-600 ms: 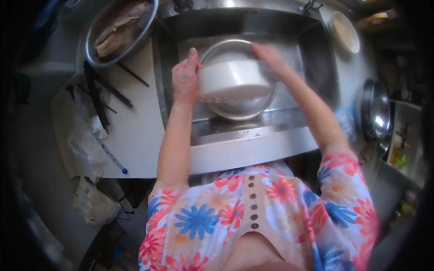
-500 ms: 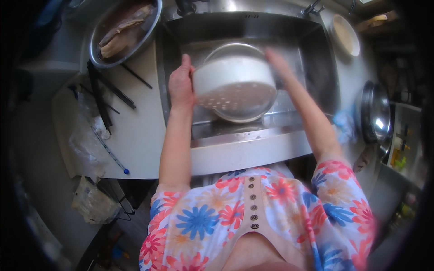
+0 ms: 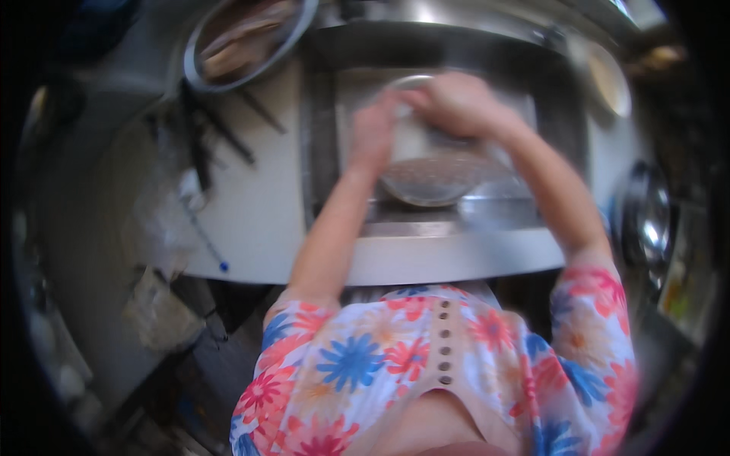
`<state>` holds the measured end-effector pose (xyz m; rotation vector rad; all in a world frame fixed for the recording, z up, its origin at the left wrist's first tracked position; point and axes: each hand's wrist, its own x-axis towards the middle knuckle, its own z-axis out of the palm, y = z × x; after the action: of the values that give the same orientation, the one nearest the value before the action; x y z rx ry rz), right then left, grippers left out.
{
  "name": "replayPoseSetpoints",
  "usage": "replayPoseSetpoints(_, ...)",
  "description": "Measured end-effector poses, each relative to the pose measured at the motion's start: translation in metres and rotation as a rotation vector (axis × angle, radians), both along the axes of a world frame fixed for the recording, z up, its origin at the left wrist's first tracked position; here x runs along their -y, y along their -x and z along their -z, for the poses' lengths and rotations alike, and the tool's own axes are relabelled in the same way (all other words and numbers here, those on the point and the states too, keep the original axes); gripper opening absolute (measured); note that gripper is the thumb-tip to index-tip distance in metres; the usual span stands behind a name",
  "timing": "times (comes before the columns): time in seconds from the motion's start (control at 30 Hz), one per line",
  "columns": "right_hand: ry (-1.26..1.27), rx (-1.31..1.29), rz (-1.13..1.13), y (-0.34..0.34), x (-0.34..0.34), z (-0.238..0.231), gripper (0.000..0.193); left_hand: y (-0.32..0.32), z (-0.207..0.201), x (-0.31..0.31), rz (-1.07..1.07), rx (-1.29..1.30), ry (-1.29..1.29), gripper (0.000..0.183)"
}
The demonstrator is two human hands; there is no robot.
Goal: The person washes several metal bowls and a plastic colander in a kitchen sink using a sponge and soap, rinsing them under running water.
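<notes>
A white colander point(image 3: 411, 140) is tilted over the steel sink point(image 3: 559, 121), its perforated, pinkish-looking bottom toward me. My left hand point(image 3: 374, 133) grips its left side. My right hand point(image 3: 460, 102) is bent over the far side of the colander, its fingertips close to my left hand. Motion blur hides what the right fingers do, and I cannot tell whether they hold the rim. Beneath the colander a round bowl point(image 3: 426, 202) rests in the sink, mostly covered, with its near rim showing.
An oval metal basin point(image 3: 199, 72) with pale, long pieces stands at the back left. Dark sticks point(image 3: 220, 129) and a clear plastic bag point(image 3: 163, 220) lie on the left counter. To the right are a pale oval dish point(image 3: 608, 80) and shiny metal bowls point(image 3: 646, 213).
My right hand has moved left from beside the colander to its far side, near my left hand. My left hand remains on the colander. The whole view has shifted.
</notes>
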<state>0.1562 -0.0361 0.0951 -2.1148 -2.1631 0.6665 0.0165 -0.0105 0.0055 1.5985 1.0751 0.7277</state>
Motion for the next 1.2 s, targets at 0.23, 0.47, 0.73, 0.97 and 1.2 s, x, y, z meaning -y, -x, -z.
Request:
replayPoseSetpoints(0.23, -0.104, -1.272, 0.46, -0.071, 0.043, 0.059, 0.044, 0.03, 0.003, -0.021, -0.371, 0.68, 0.509, 0.043)
replayPoseSetpoints(0.47, -0.015, -1.33, 0.694, -0.086, 0.036, 0.068, 0.042, 0.028, 0.028, -0.015, -0.033, 0.426, 0.428, 0.055)
replayPoseSetpoints(0.73, -0.267, -0.45, -0.024, -0.021, 0.001, 0.028, 0.032, -0.004, -0.043, 0.014, -0.03, -0.038, -0.168, 0.06)
replayPoseSetpoints(0.97, 0.452, -2.072, 0.29, -0.064, 0.021, 0.048, 0.039, 0.033, -0.04, -0.007, -0.286, 0.483, 0.122, 0.062)
replayPoseSetpoints(1.2, -0.102, -1.729, 0.635, -0.056, 0.052, 0.156, 0.043, 0.05, 0.001, -0.016, -0.287, 1.158, 0.834, 0.038)
